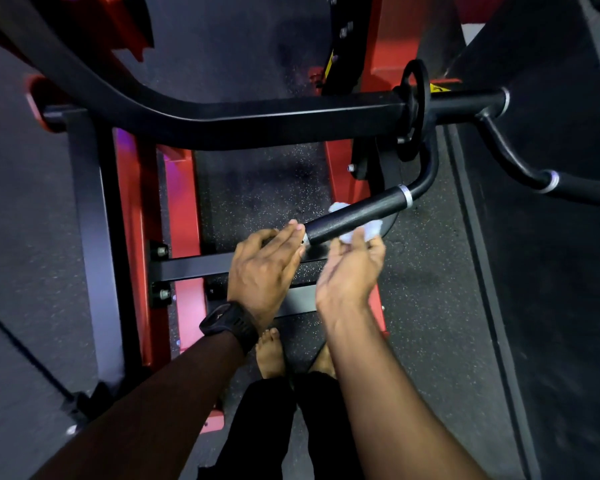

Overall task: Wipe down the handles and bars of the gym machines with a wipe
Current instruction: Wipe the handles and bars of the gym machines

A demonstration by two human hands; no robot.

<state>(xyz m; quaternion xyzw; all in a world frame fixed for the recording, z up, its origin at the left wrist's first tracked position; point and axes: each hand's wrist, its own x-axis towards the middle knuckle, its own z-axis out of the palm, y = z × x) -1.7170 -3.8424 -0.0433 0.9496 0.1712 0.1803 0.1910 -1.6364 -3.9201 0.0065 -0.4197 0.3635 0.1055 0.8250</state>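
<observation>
The person stands over the machine (136, 220), bent to the short handle (354, 216) that curls out below the right end of the big black bar (257, 128). The wipe (373, 231) is slung under the handle's grip, about midway along it. One white corner shows above the grip and the bunched rest sits below, in the right hand (350, 271). That hand lies palm up, its fingers curled around the wipe and pressing it to the underside of the grip. The left hand (265, 265), a watch (229, 323) on its wrist, is flat, with fingers straight and close together. Its tips touch the handle's free end, as if to steady it.

The wipe looks thin, soft and light, probably damp. It will likely crumple or slide off rather than resist, so I would wrap it round the grip with the whole hand, not hold it by a corner. The grip looks stiff and textured, fixed to its bar, so it should take firm rubbing. A second handle (534, 180) sits at the machine's right edge; I cannot tell whether it has been wiped.
</observation>
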